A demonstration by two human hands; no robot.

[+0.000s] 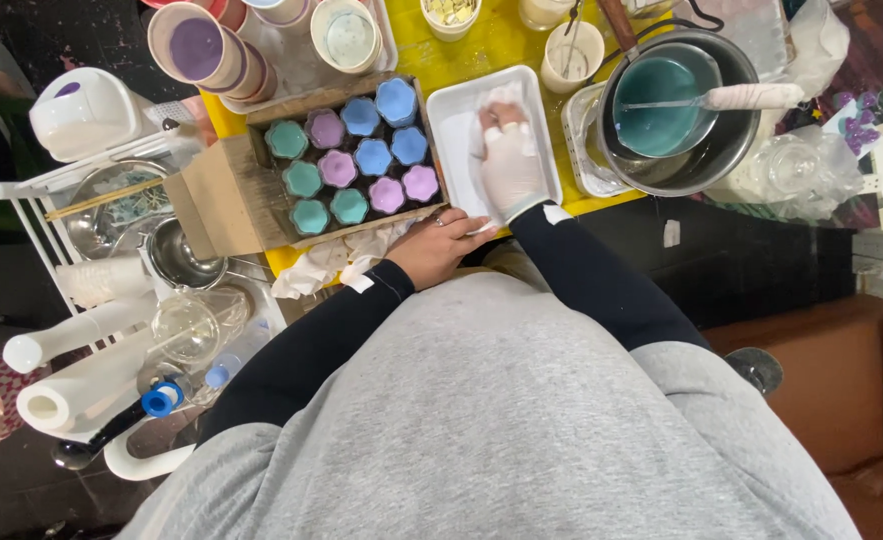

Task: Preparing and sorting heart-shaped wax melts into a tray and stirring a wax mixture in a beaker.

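You're pressing your gloved right hand (509, 165) flat on a white cloth (491, 110) inside the white rectangular tray (544, 140), fingers spread over it rather than pinching. Your bare left hand (439, 245) is gripping the tray's near edge, fingers curled over the rim. The tray's sitting on the yellow table (481, 45), just beside the cardboard box (223, 195) of flower-shaped teal, purple and blue pieces (359, 158). On the other side, a steel pot (723, 160) is holding teal liquid.
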